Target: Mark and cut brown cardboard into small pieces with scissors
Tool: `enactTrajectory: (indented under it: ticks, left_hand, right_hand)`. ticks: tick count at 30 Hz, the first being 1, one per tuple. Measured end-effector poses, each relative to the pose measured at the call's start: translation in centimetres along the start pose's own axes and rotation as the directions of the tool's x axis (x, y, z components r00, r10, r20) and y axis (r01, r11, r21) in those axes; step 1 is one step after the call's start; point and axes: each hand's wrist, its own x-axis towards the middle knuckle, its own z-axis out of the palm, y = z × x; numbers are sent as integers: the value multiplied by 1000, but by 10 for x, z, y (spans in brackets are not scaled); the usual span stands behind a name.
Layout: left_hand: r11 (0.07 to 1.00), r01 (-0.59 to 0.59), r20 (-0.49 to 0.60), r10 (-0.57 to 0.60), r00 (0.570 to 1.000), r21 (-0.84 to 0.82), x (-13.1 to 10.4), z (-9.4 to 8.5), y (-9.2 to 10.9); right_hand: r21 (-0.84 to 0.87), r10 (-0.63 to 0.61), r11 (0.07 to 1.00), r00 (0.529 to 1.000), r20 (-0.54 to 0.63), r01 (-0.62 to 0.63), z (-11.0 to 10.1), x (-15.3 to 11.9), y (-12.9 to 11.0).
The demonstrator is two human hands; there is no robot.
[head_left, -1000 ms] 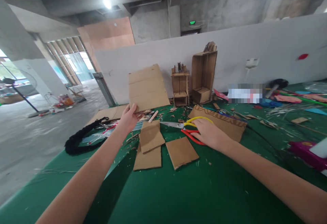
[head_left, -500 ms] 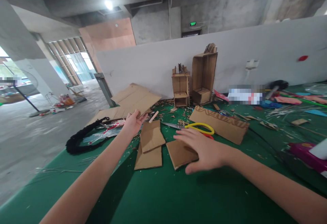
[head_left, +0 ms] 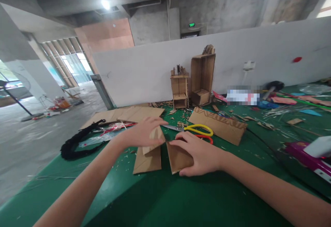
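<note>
My left hand is over a small cardboard piece, fingers stretched out, partly hiding it. That piece overlaps another flat cardboard piece on the green table. My right hand rests at a third cardboard piece. Its thumb lies near the front edge and its fingers reach along the far side, spread apart. Just beyond the hands lie scissors with one yellow and one red handle, blades pointing left.
Large cardboard sheets and a black fuzzy strand lie left. Two cardboard structures stand against the white partition. A marked cardboard strip and a purple device lie right. Scraps litter the green table.
My left hand has let go of the large cardboard sheet, which now lies lower, and has moved right over the small pieces. My right hand has moved slightly left and closer to its piece.
</note>
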Motion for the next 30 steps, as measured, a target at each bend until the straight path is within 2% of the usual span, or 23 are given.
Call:
enactTrajectory:
  ticks: [1,3,5,8,10,11,12,13,15,16,17,18,20,23,25,26,27,29,30]
  left_hand:
    - [995,-97,73,94,993,31,0,2,13]
    - [981,-181,83,175,981,69,-1,10,28]
    - [983,-166,0,167,986,83,-2,19,28]
    - [995,-103,-143,104,984,17,-5,27,14]
    - [995,-60,-263,39,964,-74,-8,27,3]
    - [992,-43,-342,-1,940,-122,-9,26,0]
    - [985,-27,-435,-51,899,-170,-9,24,-1]
    - [974,-13,-537,-113,836,-224,-9,23,0]
    - [923,-17,-706,-282,650,-385,-5,23,8]
    - [867,-47,-733,-388,559,-496,-2,25,16]
    - [780,-100,-711,-500,495,-618,1,30,26]
    - [657,-162,-640,-599,481,-737,4,36,37]
    - [366,-250,-442,-695,567,-896,10,50,61]
    - [32,-263,-214,-679,702,-964,14,70,89]
    - [-161,-237,-94,-606,790,-958,14,77,99]
    - [-212,-218,-67,-552,831,-953,13,79,100]
    - [-218,-196,-64,-497,865,-956,12,79,100]
    - [-130,-156,-86,-429,899,-979,11,77,96]
    - [-72,-133,-91,-423,902,-988,10,76,93]
  right_hand:
    - [-13,-15,1000,1000,-23,15,-1,0,-1]
    - [-42,-30,999,998,-58,28,-4,0,-2]
    - [-72,-33,997,997,-73,28,-8,0,-3]
    - [-93,-11,996,996,-91,3,-10,-1,1]
    - [-78,32,996,991,-130,-42,-9,-2,6]
    - [-55,67,995,985,-161,-77,-7,-2,8]
    - [-18,110,993,974,-196,-116,-5,-2,9]
    - [32,157,988,959,-236,-154,-3,-2,9]
    - [151,246,967,913,-325,-207,1,1,7]
    - [207,281,954,885,-371,-216,3,3,4]
    - [254,306,943,857,-416,-213,6,6,0]
    - [291,327,934,829,-453,-209,9,9,-4]
    - [349,367,913,797,-480,-210,16,15,-11]
    - [453,425,863,806,-413,-223,28,20,-18]
    - [538,480,806,804,-351,-247,35,22,-17]
    - [567,511,781,790,-338,-262,37,22,-15]
    - [578,535,769,771,-345,-274,38,21,-12]
    - [545,537,791,744,-398,-279,37,20,-7]
    - [514,509,816,751,-421,-265,35,19,-4]
